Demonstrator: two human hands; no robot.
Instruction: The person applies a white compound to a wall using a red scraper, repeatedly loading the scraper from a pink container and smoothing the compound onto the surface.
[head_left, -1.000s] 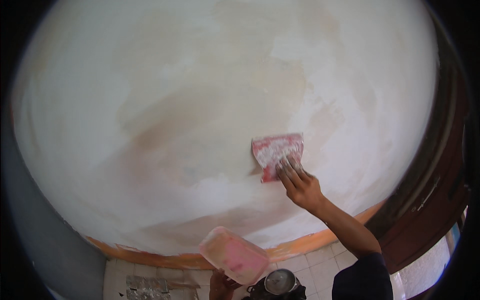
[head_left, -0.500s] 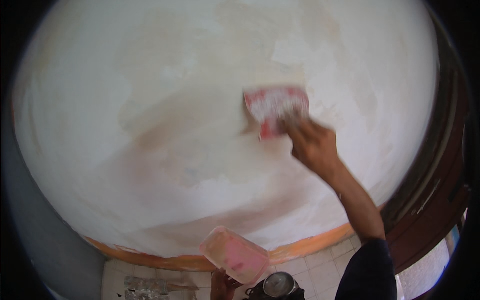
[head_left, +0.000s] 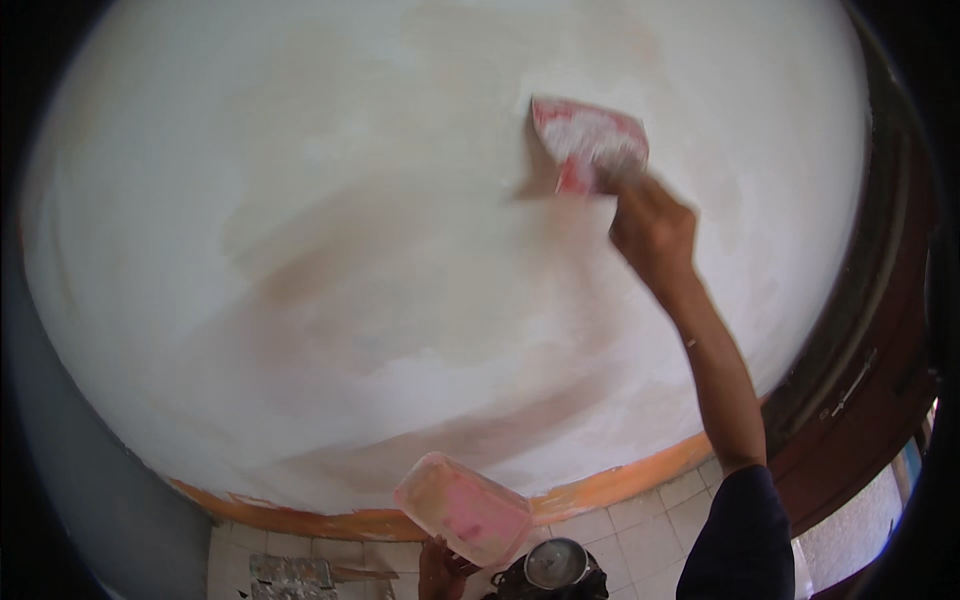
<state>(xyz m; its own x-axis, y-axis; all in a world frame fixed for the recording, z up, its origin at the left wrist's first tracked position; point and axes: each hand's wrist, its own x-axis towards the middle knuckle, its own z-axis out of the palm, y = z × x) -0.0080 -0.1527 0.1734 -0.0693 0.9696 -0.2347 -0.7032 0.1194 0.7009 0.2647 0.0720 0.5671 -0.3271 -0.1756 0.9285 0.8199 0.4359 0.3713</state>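
My right hand is closed round a red putty scraper smeared with white filler. The scraper's upper edge lies against the pale wall, which is mottled with cream, white and beige patches. Low in the view, my left hand grips a pink plastic tub by its lower edge. Pinkish stains and pale residue show on the tub. Most of my left fingers are hidden under it.
A round metal pot stands below the tub. Paint-spattered scrapers with wooden handles lie on the tiled floor to the left. An orange band edges the wall's foot. A brown door is at the right, a grey wall at the left.
My right hand has moved the scraper upward and a little to the right along the wall. The tub in my left hand has shifted only slightly left.
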